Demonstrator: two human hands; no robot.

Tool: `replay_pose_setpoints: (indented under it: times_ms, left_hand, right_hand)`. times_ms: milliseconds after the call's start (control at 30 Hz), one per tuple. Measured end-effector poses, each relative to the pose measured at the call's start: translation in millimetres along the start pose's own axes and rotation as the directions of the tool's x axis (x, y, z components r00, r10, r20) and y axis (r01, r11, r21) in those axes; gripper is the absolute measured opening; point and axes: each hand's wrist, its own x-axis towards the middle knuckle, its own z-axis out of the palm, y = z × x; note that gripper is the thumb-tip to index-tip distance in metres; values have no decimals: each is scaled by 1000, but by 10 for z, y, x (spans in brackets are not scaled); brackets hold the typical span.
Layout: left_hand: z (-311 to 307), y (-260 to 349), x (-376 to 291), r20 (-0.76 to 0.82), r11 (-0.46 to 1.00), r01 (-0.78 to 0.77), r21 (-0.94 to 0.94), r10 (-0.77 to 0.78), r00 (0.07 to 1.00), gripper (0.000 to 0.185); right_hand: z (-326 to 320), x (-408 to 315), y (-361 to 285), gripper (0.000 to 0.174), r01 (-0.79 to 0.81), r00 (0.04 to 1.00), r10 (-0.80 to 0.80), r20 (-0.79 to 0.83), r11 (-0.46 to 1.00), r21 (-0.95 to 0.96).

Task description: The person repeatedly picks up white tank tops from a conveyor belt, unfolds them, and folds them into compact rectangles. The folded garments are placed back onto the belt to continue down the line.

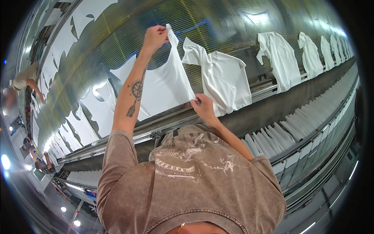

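Note:
A white fabric panel [166, 84] with a curved neck cutout lies over a long printing table [131, 32], which is marked with fine yellow lines and blue marks. My left hand [157, 37] pinches the tip of the panel's narrow strap at the far side. With thumb and fingers, my right hand [204, 106] grips its lower right corner near the table's front edge. Just right of that hand sits a loosely heaped white fabric piece [226, 79], crumpled and hanging slightly over the front rail. The left forearm covers part of the panel.
More white pieces [280, 61] lie bunched along the table to the right. Flat white panels [87, 117] line its left side and far edge. A metal rail [146, 133] runs along the front. Behind me stands a rack of hanging white panels [280, 137]. People [27, 79] work at left.

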Motion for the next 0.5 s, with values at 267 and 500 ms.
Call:
replay_pose_setpoints:
  times_ms: [267,500]
  left_hand:
    - [-675,-963,-382,-130,879,312,-362,-379,916,18]
    - [-736,-1218,-462,-398,968,237,86,-184,899,25]
  right_hand:
    - [472,-7,96,17,260,962,-207,180,892,-369]
    - [553,-95,-46,21,362,922,-245,300,821,-441]
